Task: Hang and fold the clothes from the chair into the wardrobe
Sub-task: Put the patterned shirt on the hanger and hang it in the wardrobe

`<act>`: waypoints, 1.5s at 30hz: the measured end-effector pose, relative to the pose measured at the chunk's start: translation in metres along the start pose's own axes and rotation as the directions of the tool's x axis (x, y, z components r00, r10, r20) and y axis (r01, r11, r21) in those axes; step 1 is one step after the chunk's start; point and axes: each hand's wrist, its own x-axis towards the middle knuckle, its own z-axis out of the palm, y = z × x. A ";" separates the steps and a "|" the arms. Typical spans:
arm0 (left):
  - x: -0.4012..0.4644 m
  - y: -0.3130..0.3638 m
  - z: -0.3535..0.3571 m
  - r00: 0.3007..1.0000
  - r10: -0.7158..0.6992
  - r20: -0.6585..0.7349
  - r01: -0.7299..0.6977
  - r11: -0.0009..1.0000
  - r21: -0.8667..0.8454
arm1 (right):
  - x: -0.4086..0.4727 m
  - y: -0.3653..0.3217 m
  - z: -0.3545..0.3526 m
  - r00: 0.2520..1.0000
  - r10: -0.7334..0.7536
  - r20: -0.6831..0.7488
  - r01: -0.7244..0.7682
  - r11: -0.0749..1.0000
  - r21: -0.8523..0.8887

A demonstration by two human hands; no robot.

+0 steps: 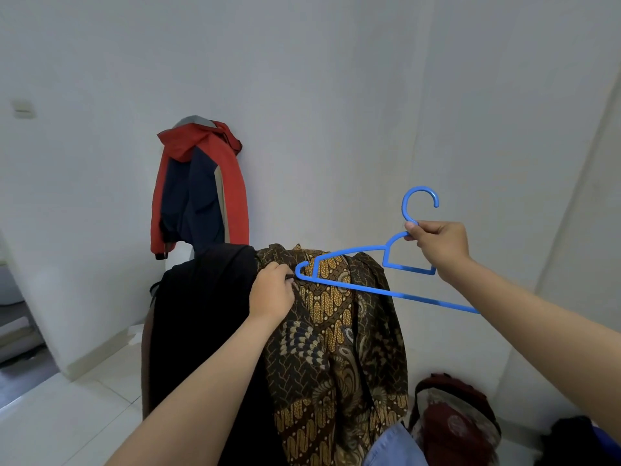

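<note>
White-walled room, tiled floor | chair (pixel 145 358) near centre, draped with black garment (pixel 205 317) and batik shirt (pixel 339 331) | right hand (pixel 438 245) pinches blue hanger (pixel 386 260) below its hook | left hand (pixel 272 290) grips shirt's collar | progress: early, nothing hung yet, wardrobe unseen | red jacket (pixel 198 183) hangs far left

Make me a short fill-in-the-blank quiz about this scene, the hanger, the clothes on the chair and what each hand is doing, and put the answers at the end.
1. The right hand holds a plastic hanger whose colour is ____.
2. The left hand grips the brown patterned ____ shirt draped over the chair.
3. Beside that shirt, to its left, hangs a plain ____ garment.
4. On the wall behind hangs a jacket that is navy and ____.

Answers: blue; batik; black; red
</note>
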 end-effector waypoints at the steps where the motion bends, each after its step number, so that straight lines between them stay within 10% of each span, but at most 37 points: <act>1: -0.005 -0.002 -0.003 1.000 -0.017 -0.001 0.017 1.000 -0.022 | -0.002 -0.002 0.001 1.000 0.000 0.002 0.000 1.000 0.003; 11: -0.026 -0.017 -0.051 0.871 -0.133 0.473 0.093 0.990 0.107 | -0.009 -0.013 0.010 0.999 0.036 -0.017 -0.036 0.999 0.023; 19: 0.007 -0.001 -0.033 0.988 0.130 -0.086 -0.125 0.991 0.055 | -0.003 -0.018 -0.003 0.996 0.043 -0.080 -0.040 0.999 0.034; 27: 0.061 -0.003 -0.004 0.943 -0.146 0.298 0.114 0.986 0.123 | 0.012 -0.015 -0.026 0.996 0.008 -0.085 -0.004 0.999 0.042; 36: 0.023 -0.011 -0.015 0.959 -0.069 0.273 0.116 0.980 -0.160 | 0.005 -0.007 -0.019 0.998 0.039 -0.053 -0.036 0.998 0.060; 45: 0.016 -0.007 -0.021 0.992 -0.089 0.094 0.066 0.972 0.226 | -0.003 -0.009 -0.014 0.997 0.050 -0.055 -0.047 0.997 0.059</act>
